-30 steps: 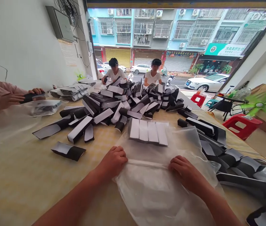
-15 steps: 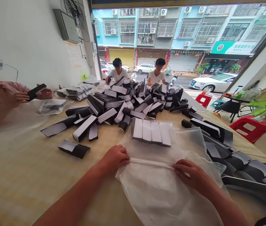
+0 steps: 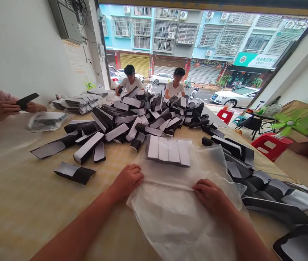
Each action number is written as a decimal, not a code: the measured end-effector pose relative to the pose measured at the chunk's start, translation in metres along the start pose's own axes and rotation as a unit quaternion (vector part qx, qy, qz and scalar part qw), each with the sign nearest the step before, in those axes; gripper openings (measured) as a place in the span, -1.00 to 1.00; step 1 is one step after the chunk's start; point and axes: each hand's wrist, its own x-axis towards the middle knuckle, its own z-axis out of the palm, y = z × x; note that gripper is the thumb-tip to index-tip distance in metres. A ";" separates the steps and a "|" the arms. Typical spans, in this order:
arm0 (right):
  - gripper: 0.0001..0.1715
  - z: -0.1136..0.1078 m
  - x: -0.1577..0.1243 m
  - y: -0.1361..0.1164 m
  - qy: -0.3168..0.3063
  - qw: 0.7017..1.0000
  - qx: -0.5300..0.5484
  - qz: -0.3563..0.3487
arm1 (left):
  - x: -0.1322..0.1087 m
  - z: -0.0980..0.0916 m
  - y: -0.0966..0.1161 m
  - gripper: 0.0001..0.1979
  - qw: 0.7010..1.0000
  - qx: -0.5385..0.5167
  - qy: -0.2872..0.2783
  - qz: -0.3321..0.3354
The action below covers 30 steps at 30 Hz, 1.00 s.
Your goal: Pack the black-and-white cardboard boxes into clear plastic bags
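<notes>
Left hand (image 3: 128, 181) grips one end of a fold in the clear bag (image 3: 175, 221), fingers curled; right hand (image 3: 210, 195) pinches the fold's other end; bag lies spread on table (image 3: 42, 217); four white-faced boxes (image 3: 168, 150) side by side at its far end; heap (image 3: 140, 117) just beyond

White wall (image 3: 20, 47), metal box (image 3: 69, 24), daylit street (image 3: 204, 95), blue building (image 3: 152, 36) with barred windows (image 3: 165, 30), red stool (image 3: 283, 143)
</notes>
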 end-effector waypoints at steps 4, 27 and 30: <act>-0.72 -0.001 0.002 0.000 -0.012 0.998 0.042 0.038 | 0.000 0.000 -0.001 -0.79 1.000 -0.012 -0.004 -0.023; -0.68 0.012 0.013 0.011 0.044 0.984 0.005 0.170 | 0.006 0.006 0.005 -0.83 0.997 0.017 0.009 -0.075; -0.77 0.010 0.010 0.011 0.075 0.987 0.019 0.141 | 0.005 0.009 0.006 -0.73 0.999 0.050 0.010 -0.012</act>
